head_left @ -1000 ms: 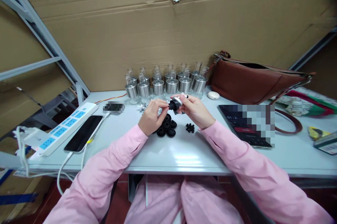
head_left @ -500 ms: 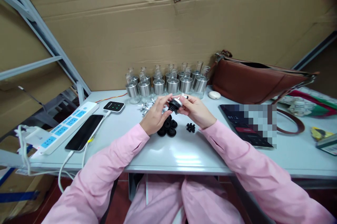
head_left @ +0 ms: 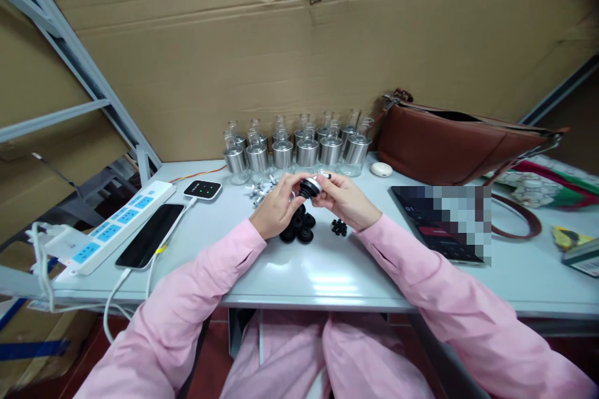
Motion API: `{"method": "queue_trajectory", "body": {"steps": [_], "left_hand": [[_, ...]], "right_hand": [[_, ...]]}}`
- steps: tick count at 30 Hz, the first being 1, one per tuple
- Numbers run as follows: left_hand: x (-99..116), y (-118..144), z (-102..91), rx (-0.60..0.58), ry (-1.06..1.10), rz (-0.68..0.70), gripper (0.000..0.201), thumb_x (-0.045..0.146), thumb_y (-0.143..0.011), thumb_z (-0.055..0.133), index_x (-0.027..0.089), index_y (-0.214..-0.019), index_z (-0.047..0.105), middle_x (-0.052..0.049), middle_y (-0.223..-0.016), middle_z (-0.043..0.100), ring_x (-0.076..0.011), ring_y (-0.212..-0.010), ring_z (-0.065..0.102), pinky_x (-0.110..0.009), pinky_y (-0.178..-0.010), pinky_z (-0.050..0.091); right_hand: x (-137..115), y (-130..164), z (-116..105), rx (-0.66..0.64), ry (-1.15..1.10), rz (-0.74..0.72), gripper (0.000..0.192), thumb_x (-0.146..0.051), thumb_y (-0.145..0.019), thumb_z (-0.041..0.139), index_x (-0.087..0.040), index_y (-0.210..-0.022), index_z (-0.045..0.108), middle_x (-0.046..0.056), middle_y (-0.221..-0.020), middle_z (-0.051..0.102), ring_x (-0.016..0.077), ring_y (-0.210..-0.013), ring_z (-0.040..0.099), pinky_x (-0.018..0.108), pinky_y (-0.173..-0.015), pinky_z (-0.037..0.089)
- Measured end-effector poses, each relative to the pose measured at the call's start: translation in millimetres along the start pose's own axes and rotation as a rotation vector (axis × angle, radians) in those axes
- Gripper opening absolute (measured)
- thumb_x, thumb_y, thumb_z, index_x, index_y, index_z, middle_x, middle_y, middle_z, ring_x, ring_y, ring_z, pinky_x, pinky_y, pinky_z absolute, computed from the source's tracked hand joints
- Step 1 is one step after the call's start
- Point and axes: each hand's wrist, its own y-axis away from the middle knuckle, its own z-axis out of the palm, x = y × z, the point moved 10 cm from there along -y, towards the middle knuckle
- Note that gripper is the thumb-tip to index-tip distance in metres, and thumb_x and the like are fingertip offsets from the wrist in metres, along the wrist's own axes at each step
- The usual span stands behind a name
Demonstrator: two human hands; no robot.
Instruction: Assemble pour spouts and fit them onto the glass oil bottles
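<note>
Left hand pinching the black end of a small silver-and-black cap, raised just above the heap of black rings on the desk (bottles lined up behind), right hand gripping its silver side, fingers closed.
</note>
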Motion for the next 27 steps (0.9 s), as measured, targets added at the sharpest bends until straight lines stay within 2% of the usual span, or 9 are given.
{"method": "queue_trajectory", "body": {"steps": [7,10,16,18,20,22,23,25,27], "left_hand": [[-4.7,2.5,3.0,0.032,0.023,-0.028,0.035,0.038,-0.094,0.032,0.017,-0.122,0.038,-0.008,-0.099,0.05,-0.0175,-0.085,0.052,-0.031,-0.078,0.047],[-6.8,4.8,4.6,0.048,0.051,-0.032,0.036,0.038,-0.095,0.03,0.018,-0.123,0.035,-0.009,-0.102,0.051,-0.0171,-0.085,0.054,-0.031,-0.077,0.048],[-4.4,5.9,4.2,0.072,0.036,-0.016,0.036,0.038,-0.094,0.032,0.018,-0.124,0.035,-0.011,-0.109,0.049,-0.0173,-0.089,0.053,-0.032,-0.08,0.048],[-6.4,4.1,2.3,0.079,0.039,-0.036,0.034,0.036,-0.094,0.034,0.017,-0.122,0.038,-0.012,-0.112,0.047,-0.0167,-0.091,0.054,-0.031,-0.08,0.048],[-11.1,2.2,-0.2,0.086,0.068,-0.071,0.031,0.034,-0.093,0.038,0.017,-0.119,0.04,-0.012,-0.114,0.048,-0.0163,-0.094,0.055,-0.03,-0.082,0.047],[-17.4,0.9,-2.6,0.09,0.091,-0.117,0.029,0.032,-0.092,0.041,0.017,-0.117,0.043,-0.011,-0.112,0.051,-0.0157,-0.093,0.056,-0.03,-0.083,0.047],[-20.1,0.5,-4.1,0.094,0.09,-0.137,0.029,0.032,-0.092,0.043,0.017,-0.116,0.044,-0.01,-0.11,0.052,-0.0153,-0.091,0.056,-0.03,-0.084,0.046],[-22.6,0.0,-6.9,0.096,0.059,-0.154,0.03,0.033,-0.091,0.044,0.016,-0.116,0.046,-0.008,-0.105,0.054,-0.0151,-0.087,0.056,-0.03,-0.084,0.045],[-21.3,-0.4,-9.0,0.097,0.012,-0.141,0.031,0.036,-0.092,0.042,0.017,-0.115,0.048,-0.008,-0.103,0.054,-0.0167,-0.09,0.054,-0.032,-0.085,0.043]], "right_hand": [[3.4,-0.3,-0.3,0.009,-0.015,0.022,0.04,-0.051,-0.061,0.072,-0.015,-0.073,0.059,-0.007,-0.052,0.044,0.0026,-0.043,0.031,0.022,-0.046,0.029],[3.6,0.5,1.6,0.006,-0.015,0.024,0.04,-0.052,-0.06,0.073,-0.016,-0.075,0.061,-0.008,-0.051,0.04,0.0028,-0.042,0.029,0.022,-0.046,0.029],[-2.7,0.6,5.1,-0.034,0.11,-0.031,0.041,-0.055,-0.068,0.064,-0.017,-0.083,0.063,-0.006,-0.055,0.039,0.0055,-0.046,0.032,0.023,-0.045,0.026],[-8.3,-0.7,-2.8,0.028,0.226,-0.088,0.04,-0.052,-0.073,0.06,-0.018,-0.094,0.061,-0.005,-0.059,0.042,0.0066,-0.048,0.036,0.023,-0.047,0.029],[-20.2,0.9,-18.5,0.189,0.358,-0.189,0.037,-0.046,-0.075,0.061,-0.019,-0.1,0.057,-0.004,-0.067,0.046,0.007,-0.052,0.04,0.023,-0.05,0.033],[-33.7,6.5,-28.9,0.327,0.468,-0.299,0.03,-0.041,-0.076,0.06,-0.019,-0.097,0.056,-0.002,-0.075,0.048,0.0077,-0.057,0.043,0.023,-0.054,0.036],[-38.2,8.6,-28.8,0.345,0.515,-0.339,0.026,-0.039,-0.077,0.059,-0.019,-0.093,0.056,-0.001,-0.077,0.05,0.0085,-0.06,0.045,0.024,-0.056,0.038],[-39.5,9.0,-20.6,0.285,0.582,-0.362,0.022,-0.037,-0.078,0.058,-0.018,-0.088,0.057,0.001,-0.079,0.054,0.0107,-0.067,0.05,0.025,-0.061,0.041],[-32.0,6.7,-10.4,0.179,0.569,-0.314,0.023,-0.037,-0.076,0.06,-0.018,-0.088,0.058,0.002,-0.08,0.058,0.0124,-0.07,0.053,0.026,-0.063,0.044]]}}
